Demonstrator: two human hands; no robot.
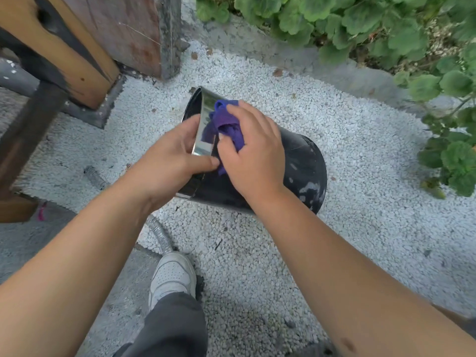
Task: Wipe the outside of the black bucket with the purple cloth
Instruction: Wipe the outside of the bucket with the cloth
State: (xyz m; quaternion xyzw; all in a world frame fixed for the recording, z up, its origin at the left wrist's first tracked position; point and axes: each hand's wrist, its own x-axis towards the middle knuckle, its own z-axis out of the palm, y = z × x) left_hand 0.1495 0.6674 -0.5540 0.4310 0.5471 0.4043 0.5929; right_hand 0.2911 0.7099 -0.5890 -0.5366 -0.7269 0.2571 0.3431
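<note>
The black bucket [304, 161] lies tipped on its side above white gravel, its mouth to the left and its scuffed bottom to the right. A shiny metal band runs round its rim. My left hand [167, 158] grips that rim, thumb on the outside. My right hand [253, 150] holds the bunched purple cloth [226, 122] and presses it against the bucket's outer wall just beside the rim band. The cloth is mirrored in the shiny band. Much of the cloth is hidden under my right hand.
White gravel [360, 228] covers the ground. Wooden beams [77, 60] and a stone block [144, 34] stand at the upper left. Green plants [360, 24] line the top and right. A corrugated hose [159, 235] runs by my white shoe [172, 274].
</note>
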